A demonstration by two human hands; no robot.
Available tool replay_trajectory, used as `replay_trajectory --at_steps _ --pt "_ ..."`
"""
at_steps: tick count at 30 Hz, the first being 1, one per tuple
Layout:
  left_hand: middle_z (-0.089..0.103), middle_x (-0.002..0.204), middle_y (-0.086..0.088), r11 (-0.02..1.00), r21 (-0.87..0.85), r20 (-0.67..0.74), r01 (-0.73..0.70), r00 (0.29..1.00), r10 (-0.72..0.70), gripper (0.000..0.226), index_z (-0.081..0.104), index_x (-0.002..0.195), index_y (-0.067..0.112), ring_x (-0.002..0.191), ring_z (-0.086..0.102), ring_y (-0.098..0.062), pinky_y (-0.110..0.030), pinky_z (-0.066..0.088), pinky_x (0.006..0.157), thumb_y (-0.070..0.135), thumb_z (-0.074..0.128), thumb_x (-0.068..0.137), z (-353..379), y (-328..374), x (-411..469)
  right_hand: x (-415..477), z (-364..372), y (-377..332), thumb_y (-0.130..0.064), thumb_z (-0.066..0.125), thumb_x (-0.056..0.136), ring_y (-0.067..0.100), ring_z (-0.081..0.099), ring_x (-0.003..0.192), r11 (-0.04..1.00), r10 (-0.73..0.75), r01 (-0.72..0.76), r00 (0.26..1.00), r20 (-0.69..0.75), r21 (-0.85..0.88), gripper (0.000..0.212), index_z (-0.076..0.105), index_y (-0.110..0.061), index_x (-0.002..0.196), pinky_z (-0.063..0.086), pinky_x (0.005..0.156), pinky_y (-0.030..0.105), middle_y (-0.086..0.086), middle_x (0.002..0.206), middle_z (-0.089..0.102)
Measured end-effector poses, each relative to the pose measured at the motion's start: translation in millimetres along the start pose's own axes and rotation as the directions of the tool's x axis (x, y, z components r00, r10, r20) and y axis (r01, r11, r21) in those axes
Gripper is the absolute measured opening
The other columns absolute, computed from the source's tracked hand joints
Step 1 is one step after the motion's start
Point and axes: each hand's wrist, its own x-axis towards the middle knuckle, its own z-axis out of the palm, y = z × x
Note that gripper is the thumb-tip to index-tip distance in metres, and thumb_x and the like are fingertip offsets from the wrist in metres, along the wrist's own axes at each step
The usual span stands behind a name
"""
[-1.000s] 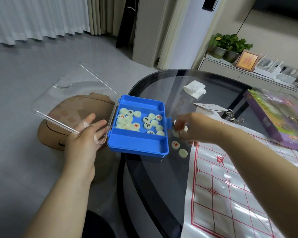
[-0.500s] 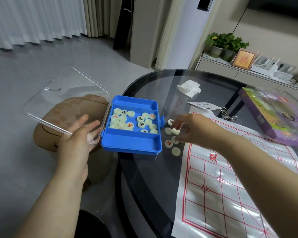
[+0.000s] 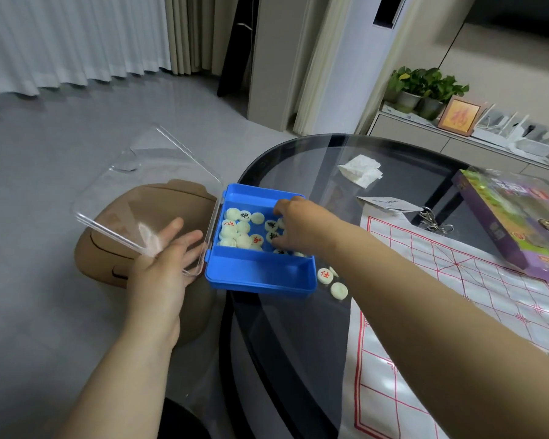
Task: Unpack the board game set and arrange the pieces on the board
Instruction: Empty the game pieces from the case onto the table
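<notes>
A blue plastic box (image 3: 260,277) sits on the left edge of the round glass table (image 3: 286,343), with its clear lid (image 3: 146,198) swung open to the left. Several pale round chess pieces (image 3: 243,228) with red or black characters lie in the box's rear compartment. My left hand (image 3: 164,261) is flat under the lid's edge, fingers spread. My right hand (image 3: 293,228) reaches into the box with its fingers down among the pieces; I cannot see whether it holds any. Two pieces (image 3: 332,282) lie on the glass beside the box. The white board sheet (image 3: 441,312) with red lines lies to the right.
A brown cushioned stool (image 3: 108,248) stands under the lid, off the table. A crumpled tissue (image 3: 360,171), a paper slip (image 3: 385,204) and a key ring (image 3: 431,218) lie on the glass at the back. A purple game box (image 3: 514,223) rests at the right.
My right hand has left the pieces on the glass beside the box and moved left into the box. My left hand stays at the lid.
</notes>
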Motion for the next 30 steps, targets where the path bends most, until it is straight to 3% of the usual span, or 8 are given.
replay_trajectory --at_steps 4,7,11,17,21,25,30 --pt "0.06 0.087 0.005 1.0 -0.012 -0.009 0.0 1.0 0.0 0.032 0.049 0.123 0.016 0.091 0.058 -0.018 -0.02 0.045 0.071 0.006 0.037 0.095 -0.1 -0.2 2.0 3.4 -0.3 -5.9 -0.034 0.054 0.087 0.025 0.052 0.106 0.999 -0.031 0.034 0.998 0.054 -0.041 0.057 0.031 -0.021 0.138 0.04 0.075 0.029 0.004 0.134 0.036" --pt "0.061 0.088 0.006 1.0 -0.006 -0.007 0.0 1.0 -0.001 0.032 0.05 0.123 0.016 0.089 0.059 -0.017 -0.02 0.045 0.069 0.007 0.037 0.095 -0.6 -0.1 2.1 4.1 -2.9 -10.7 -0.032 0.054 0.088 0.023 0.052 0.103 0.996 -0.073 0.077 0.994 0.077 -0.049 0.05 0.038 -0.024 0.134 0.041 0.074 0.029 0.002 0.132 0.038" --pt "0.061 0.089 0.002 1.0 -0.015 -0.001 0.007 1.0 -0.007 0.033 0.05 0.124 0.016 0.082 0.059 -0.008 -0.019 0.045 0.069 0.006 0.037 0.094 -1.6 0.4 2.3 4.5 -5.1 -10.9 -0.023 0.058 0.085 0.018 0.051 0.091 0.995 -0.078 0.072 0.994 0.076 0.074 0.043 0.045 -0.021 0.126 0.045 0.074 0.027 0.0 0.127 0.043" --pt "0.061 0.087 0.005 1.0 -0.016 0.008 0.011 1.0 -0.01 0.033 0.05 0.125 0.014 0.081 0.059 -0.006 -0.019 0.044 0.067 0.009 0.039 0.095 -1.5 -1.1 4.5 8.4 -2.8 -17.1 -0.023 0.057 0.086 0.024 0.052 0.105 0.998 -0.054 0.053 0.996 0.064 0.021 0.046 0.04 -0.012 0.127 0.044 0.083 0.03 0.007 0.126 0.045" --pt "0.061 0.089 0.002 1.0 -0.014 0.009 0.001 1.0 0.0 0.033 0.05 0.125 0.014 0.082 0.059 -0.006 -0.02 0.044 0.069 0.008 0.038 0.095 -2.5 -0.8 3.8 5.9 -3.6 -17.9 -0.017 0.055 0.086 0.018 0.046 0.088 0.998 -0.064 0.062 0.996 0.058 0.023 0.039 0.042 -0.011 0.123 0.042 0.076 0.028 0.007 0.118 0.054" --pt "0.061 0.092 -0.001 1.0 -0.002 0.008 -0.006 1.0 0.006 0.034 0.049 0.125 0.014 0.082 0.059 -0.006 -0.02 0.044 0.069 0.006 0.037 0.095 -2.0 -0.5 3.9 5.0 -0.5 -16.8 -0.015 0.055 0.086 0.016 0.043 0.083 0.997 -0.078 0.078 0.997 0.022 0.025 0.036 0.043 -0.01 0.119 0.038 0.07 0.026 0.007 0.114 0.055" --pt "0.06 0.103 -0.009 1.0 -0.009 -0.015 0.0 1.0 0.0 0.034 0.049 0.126 0.012 0.105 0.059 -0.023 -0.017 0.046 0.068 0.005 0.038 0.094 -3.1 0.0 5.0 4.5 1.7 -12.2 -0.015 0.059 0.083 0.015 0.047 0.086 0.993 -0.059 0.057 0.998 0.017 0.105 0.032 0.05 -0.012 0.114 0.047 0.079 0.029 0.005 0.112 0.056"
